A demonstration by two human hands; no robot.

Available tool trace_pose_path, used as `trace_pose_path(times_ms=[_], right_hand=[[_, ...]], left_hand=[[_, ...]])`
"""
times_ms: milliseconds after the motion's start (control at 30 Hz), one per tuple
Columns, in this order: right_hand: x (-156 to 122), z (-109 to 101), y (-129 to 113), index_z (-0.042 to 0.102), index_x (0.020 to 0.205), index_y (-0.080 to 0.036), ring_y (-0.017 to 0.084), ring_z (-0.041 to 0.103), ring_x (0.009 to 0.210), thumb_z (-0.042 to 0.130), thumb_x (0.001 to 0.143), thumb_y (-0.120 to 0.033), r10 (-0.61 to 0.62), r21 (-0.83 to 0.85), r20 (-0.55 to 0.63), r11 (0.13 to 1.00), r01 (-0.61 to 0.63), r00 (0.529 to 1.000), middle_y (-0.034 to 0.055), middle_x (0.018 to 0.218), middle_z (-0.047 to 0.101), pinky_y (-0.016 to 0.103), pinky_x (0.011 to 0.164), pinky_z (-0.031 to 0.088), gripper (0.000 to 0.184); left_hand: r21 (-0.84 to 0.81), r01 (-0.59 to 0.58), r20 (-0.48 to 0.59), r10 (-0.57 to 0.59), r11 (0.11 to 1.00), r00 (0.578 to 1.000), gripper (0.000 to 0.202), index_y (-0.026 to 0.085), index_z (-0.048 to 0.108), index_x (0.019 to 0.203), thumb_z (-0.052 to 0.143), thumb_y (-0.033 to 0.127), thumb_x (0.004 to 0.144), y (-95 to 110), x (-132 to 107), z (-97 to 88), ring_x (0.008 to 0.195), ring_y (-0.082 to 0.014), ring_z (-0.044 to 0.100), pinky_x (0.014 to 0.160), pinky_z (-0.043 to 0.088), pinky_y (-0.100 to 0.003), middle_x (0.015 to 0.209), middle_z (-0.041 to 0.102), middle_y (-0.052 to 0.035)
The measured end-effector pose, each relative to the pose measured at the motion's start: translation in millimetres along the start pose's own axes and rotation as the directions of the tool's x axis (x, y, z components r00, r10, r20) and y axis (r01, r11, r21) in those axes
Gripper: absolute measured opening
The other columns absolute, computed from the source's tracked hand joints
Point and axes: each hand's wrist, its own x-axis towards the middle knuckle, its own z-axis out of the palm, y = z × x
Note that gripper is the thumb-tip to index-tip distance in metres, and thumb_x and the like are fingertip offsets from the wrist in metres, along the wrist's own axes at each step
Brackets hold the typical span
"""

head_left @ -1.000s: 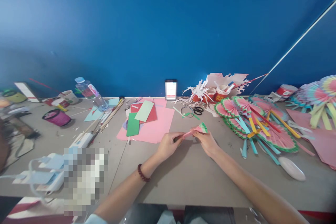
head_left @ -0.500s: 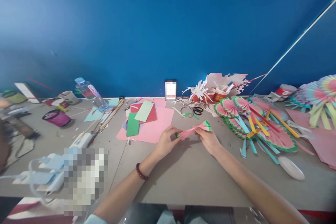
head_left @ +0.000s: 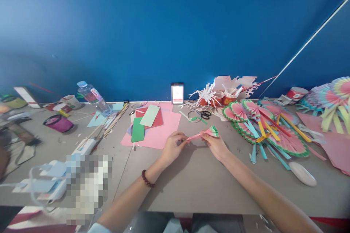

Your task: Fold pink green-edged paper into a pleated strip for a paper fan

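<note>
A pleated pink paper strip with a green edge (head_left: 211, 131) is stretched between my two hands, a little above the grey table. My left hand (head_left: 174, 147) pinches its left end; a dark beaded bracelet circles that wrist. Near the fanned right end, the fingers of my right hand (head_left: 216, 146) are closed on the folds. The fan's right end spreads out past my right fingertips, showing green and white tips. Between the hands the folds are pressed into a narrow band. My fingers hide part of both ends.
Pink sheets (head_left: 172, 127) with a green card (head_left: 138, 130) lie left of centre. Scissors (head_left: 205, 115) and a tape ring (head_left: 194, 116) sit beyond my hands. Finished paper fans (head_left: 290, 142) and a white computer mouse (head_left: 303, 174) are at right. A bottle (head_left: 95, 98) and power strip (head_left: 61, 185) are at left.
Between my hands, the pleated paper has gone from a wider, loose band to a narrower, flatter one. Both hands keep their grip and have barely moved.
</note>
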Motion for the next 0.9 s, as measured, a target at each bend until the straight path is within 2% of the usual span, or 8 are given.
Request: trace_pose_path(times_ms=[233,467,600,700,800,900], right_hand=[[-0.6,1.4,-1.4,0.072,0.066,-0.015,0.012,0.054,0.062,0.09,0.04,-0.043,0.033,0.014,-0.012,0.999,-0.033,0.999,-0.0013,0.062,0.065,0.03,0.066,0.043,0.042],[-1.7,1.1,-0.9,0.072,0.063,-0.017,0.014,0.054,0.064,0.089,0.04,-0.045,0.037,-0.023,-0.018,0.999,-0.038,0.999,-0.0015,0.06,0.064,0.031,0.068,0.043,0.04],[-0.8,0.8,-0.8,0.072,0.061,-0.018,0.014,0.055,0.066,0.09,0.038,-0.044,0.033,-0.025,-0.03,0.999,-0.034,0.999,-0.002,0.06,0.065,0.031,0.07,0.043,0.039],[0.7,-1.3,2.3,0.072,0.062,-0.018,0.014,0.054,0.066,0.089,0.043,-0.043,0.0,-0.054,-0.02,0.999,-0.001,1.0,-0.0022,0.061,0.065,0.031,0.07,0.042,0.036],[1.1,-2.6,4.9,0.073,0.069,-0.018,0.014,0.054,0.064,0.086,0.049,-0.043,-0.047,-0.077,0.022,0.996,0.049,0.999,-0.0018,0.064,0.065,0.031,0.067,0.043,0.034],[1.4,-2.8,2.6,0.073,0.089,-0.02,0.012,0.054,0.062,0.084,0.056,-0.041,-0.076,-0.024,0.061,0.997,0.077,0.995,-0.0029,0.069,0.065,0.029,0.065,0.043,0.04]], left_hand=[[0.054,-0.029,-0.041,0.031,0.998,0.999,0.022,0.021,0.071,0.102,0.06,0.034,0.087,-5.3,-2.2,4.1,0.077,-0.0167,0.062,0.072,0.05,-0.031,0.087,0.071,-0.0055],[0.127,-0.065,-0.05,0.072,0.99,0.996,0.013,0.019,0.074,0.091,0.063,0.022,0.086,1.0,-0.7,2.9,0.074,-0.0164,0.06,0.072,0.046,-0.031,0.077,0.072,-0.0043],[0.156,-0.091,-0.055,0.101,0.984,0.993,0.013,0.021,0.074,0.088,0.062,0.02,0.086,1.6,0.5,3.3,0.07,-0.0164,0.059,0.072,0.043,-0.032,0.071,0.07,-0.0024],[0.129,-0.089,-0.078,0.099,0.988,0.992,0.013,0.021,0.074,0.088,0.061,0.021,0.086,-0.6,0.5,4.3,0.07,-0.0166,0.059,0.071,0.043,-0.032,0.071,0.07,-0.0027],[0.129,-0.074,-0.09,0.086,0.989,0.992,0.011,0.02,0.072,0.087,0.061,0.022,0.086,-1.1,-0.1,3.7,0.072,-0.0167,0.059,0.072,0.043,-0.032,0.075,0.07,-0.0028],[0.194,-0.069,-0.118,0.093,0.979,0.989,0.011,0.019,0.069,0.084,0.058,0.021,0.087,-0.6,-0.3,1.5,0.077,-0.0181,0.059,0.074,0.043,-0.033,0.078,0.069,-0.0032]])
